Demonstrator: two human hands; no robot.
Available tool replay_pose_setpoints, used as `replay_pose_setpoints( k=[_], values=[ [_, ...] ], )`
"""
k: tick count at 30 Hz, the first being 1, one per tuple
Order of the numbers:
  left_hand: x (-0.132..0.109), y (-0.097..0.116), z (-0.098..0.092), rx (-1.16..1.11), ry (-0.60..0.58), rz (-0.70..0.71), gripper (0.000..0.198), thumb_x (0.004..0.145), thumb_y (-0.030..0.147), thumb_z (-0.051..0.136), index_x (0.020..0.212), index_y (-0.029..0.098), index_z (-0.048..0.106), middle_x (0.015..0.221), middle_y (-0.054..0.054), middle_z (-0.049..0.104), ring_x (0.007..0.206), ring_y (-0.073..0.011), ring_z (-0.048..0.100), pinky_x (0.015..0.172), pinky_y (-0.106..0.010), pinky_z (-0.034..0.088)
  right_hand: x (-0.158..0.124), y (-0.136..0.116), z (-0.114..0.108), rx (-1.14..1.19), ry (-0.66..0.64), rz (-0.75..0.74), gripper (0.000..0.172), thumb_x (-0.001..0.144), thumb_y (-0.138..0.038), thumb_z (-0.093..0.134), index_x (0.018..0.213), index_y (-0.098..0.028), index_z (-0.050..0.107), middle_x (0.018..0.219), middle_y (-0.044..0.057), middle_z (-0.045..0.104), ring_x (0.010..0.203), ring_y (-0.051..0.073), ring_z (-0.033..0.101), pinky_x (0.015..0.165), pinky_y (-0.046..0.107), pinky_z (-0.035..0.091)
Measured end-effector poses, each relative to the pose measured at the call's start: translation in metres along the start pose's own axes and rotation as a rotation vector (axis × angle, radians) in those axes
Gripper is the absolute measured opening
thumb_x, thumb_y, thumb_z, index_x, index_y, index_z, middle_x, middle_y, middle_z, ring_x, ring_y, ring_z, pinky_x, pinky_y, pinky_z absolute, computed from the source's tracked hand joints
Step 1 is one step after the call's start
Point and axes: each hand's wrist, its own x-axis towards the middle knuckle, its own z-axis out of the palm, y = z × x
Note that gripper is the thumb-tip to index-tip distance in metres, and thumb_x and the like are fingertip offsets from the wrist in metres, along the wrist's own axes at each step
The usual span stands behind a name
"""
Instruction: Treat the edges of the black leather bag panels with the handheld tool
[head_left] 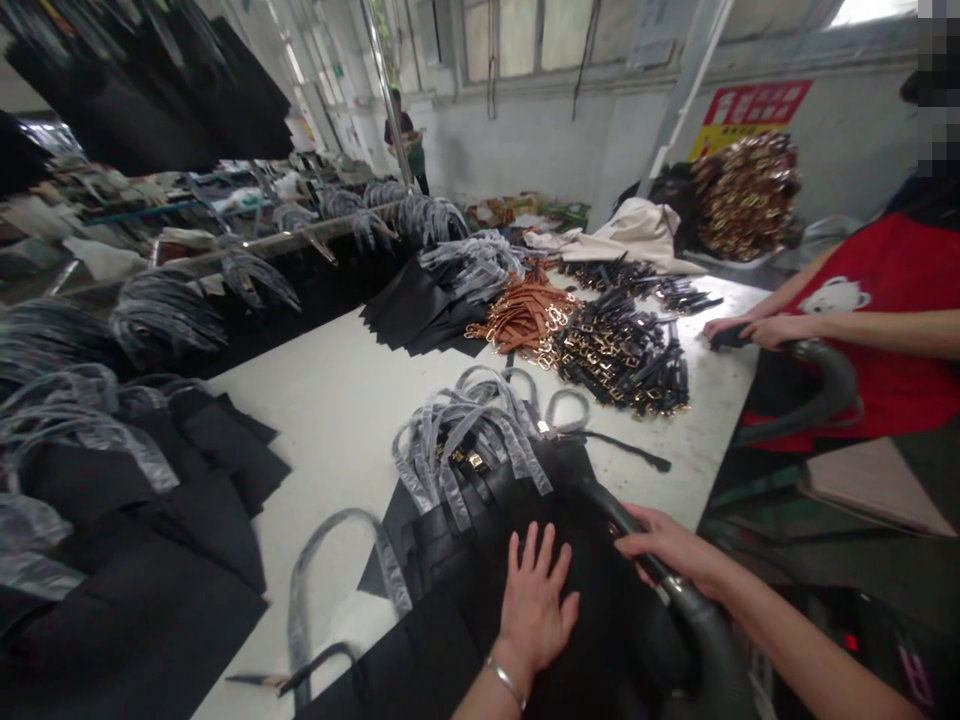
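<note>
A black bag (480,560) is laid at the near edge of the white table (330,400). The left hand (534,605) is pressed flat on it, fingers spread, and a bangle is seen at the wrist. The right hand (670,552) is closed over a dark curved bar (701,630) that runs along the bag's right side; its fingers are curled around the bar, with the thumb toward the bag. Just behind the bag, touching its top, a bundle of plastic-wrapped straps (465,430) is heaped, and one wrapped loop (330,540) lies to its left. Farther back, brown straps (525,315) and black buckled straps (622,355) are piled side by side. The table's left side is taken up by stacked black panels (150,570). At the right a co-worker in a red top (892,330) is seen, one hand (757,330) laid on a second curved bar (829,385). A heap of gold hardware (746,195) and a cream cloth (637,230) are set at the far end.
</note>
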Motion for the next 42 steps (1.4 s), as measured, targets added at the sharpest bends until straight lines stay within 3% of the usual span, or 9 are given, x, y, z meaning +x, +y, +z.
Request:
replay_pose_setpoints(
  k=[5, 9, 14, 18, 25, 28, 32, 35, 42],
  values=[
    [0.002, 0.000, 0.000, -0.006, 0.041, -0.031, 0.063, 0.088, 0.047, 0.056, 0.146, 0.031, 0.037, 0.159, -0.004, 0.022, 0.145, -0.0338, 0.020, 0.115, -0.063, 0.024, 0.011, -0.009, 0.001, -0.027, 0.194, -0.182, 0.076, 0.070, -0.027, 0.066, 0.142, -0.024, 0.041, 0.071, -0.007, 0.059, 0.046, 0.009, 0.054, 0.045, 0.021, 0.043],
    [0.005, -0.005, -0.002, 0.013, 0.055, -0.022, 0.064, 0.084, 0.040, 0.061, 0.144, 0.031, 0.040, 0.159, -0.004, 0.024, 0.145, -0.0337, 0.020, 0.115, -0.062, 0.024, -0.013, -0.003, -0.020, -0.030, 0.265, -0.178, 0.080, 0.071, -0.029, 0.068, 0.145, -0.022, 0.038, 0.067, -0.007, 0.057, 0.047, 0.011, 0.054, 0.045, 0.023, 0.042],
    [0.014, -0.017, -0.010, 0.036, 0.039, -0.036, 0.060, 0.085, 0.039, 0.060, 0.142, 0.031, 0.042, 0.158, -0.003, 0.025, 0.145, -0.0315, 0.020, 0.117, -0.059, 0.020, -0.070, 0.037, -0.029, -0.048, 0.155, 0.008, 0.087, 0.070, -0.032, 0.067, 0.148, -0.014, 0.034, 0.058, -0.007, 0.054, 0.044, 0.012, 0.051, 0.043, 0.023, 0.038],
    [0.026, -0.029, -0.016, 0.062, 0.039, -0.045, 0.058, 0.087, 0.040, 0.057, 0.142, 0.032, 0.042, 0.159, -0.003, 0.024, 0.146, -0.0305, 0.018, 0.118, -0.057, 0.015, -0.106, 0.079, -0.020, -0.061, 0.172, 0.105, 0.092, 0.070, -0.036, 0.066, 0.151, -0.012, 0.029, 0.063, -0.003, 0.060, 0.048, 0.013, 0.053, 0.046, 0.024, 0.039],
    [0.044, -0.045, -0.022, 0.126, 0.029, -0.054, 0.056, 0.090, 0.042, 0.054, 0.143, 0.033, 0.042, 0.159, -0.002, 0.024, 0.146, -0.0312, 0.017, 0.119, -0.056, 0.013, -0.132, 0.132, -0.009, 0.020, 0.159, 0.138, 0.089, 0.072, -0.034, 0.063, 0.153, -0.019, 0.027, 0.069, -0.003, 0.062, 0.048, 0.012, 0.054, 0.045, 0.023, 0.037],
    [0.044, -0.044, -0.023, 0.155, 0.020, -0.049, 0.057, 0.090, 0.043, 0.053, 0.144, 0.031, 0.040, 0.159, -0.003, 0.024, 0.146, -0.0314, 0.016, 0.119, -0.056, 0.012, -0.120, 0.132, -0.003, 0.028, 0.166, 0.096, 0.088, 0.072, -0.030, 0.061, 0.152, -0.015, 0.029, 0.068, -0.003, 0.063, 0.046, 0.012, 0.053, 0.044, 0.023, 0.037],
    [0.040, -0.042, -0.024, 0.164, -0.002, -0.027, 0.057, 0.090, 0.041, 0.053, 0.144, 0.030, 0.040, 0.158, -0.005, 0.026, 0.146, -0.0308, 0.017, 0.118, -0.056, 0.014, -0.096, 0.115, 0.001, -0.096, 0.418, -0.008, 0.088, 0.071, -0.036, 0.063, 0.150, -0.014, 0.033, 0.056, -0.005, 0.060, 0.048, 0.016, 0.057, 0.048, 0.026, 0.042],
    [0.047, -0.042, -0.025, 0.119, 0.008, -0.042, 0.052, 0.088, 0.039, 0.057, 0.138, 0.029, 0.045, 0.154, -0.007, 0.033, 0.141, -0.0310, 0.029, 0.115, -0.054, 0.025, -0.090, 0.100, -0.001, -0.120, 0.547, -0.093, 0.090, 0.069, -0.042, 0.066, 0.150, -0.016, 0.035, 0.060, -0.004, 0.063, 0.051, 0.018, 0.059, 0.051, 0.029, 0.046],
    [0.099, -0.055, -0.035, -0.187, 0.129, -0.505, 0.047, 0.083, 0.018, 0.064, 0.127, 0.014, 0.047, 0.127, -0.016, 0.049, 0.114, -0.0274, 0.057, 0.096, -0.039, 0.048, -0.091, 0.089, 0.008, -0.097, 0.427, -0.085, 0.092, 0.067, -0.042, 0.064, 0.150, -0.013, 0.034, 0.072, -0.001, 0.069, 0.050, 0.016, 0.056, 0.049, 0.028, 0.044]
  ],
)
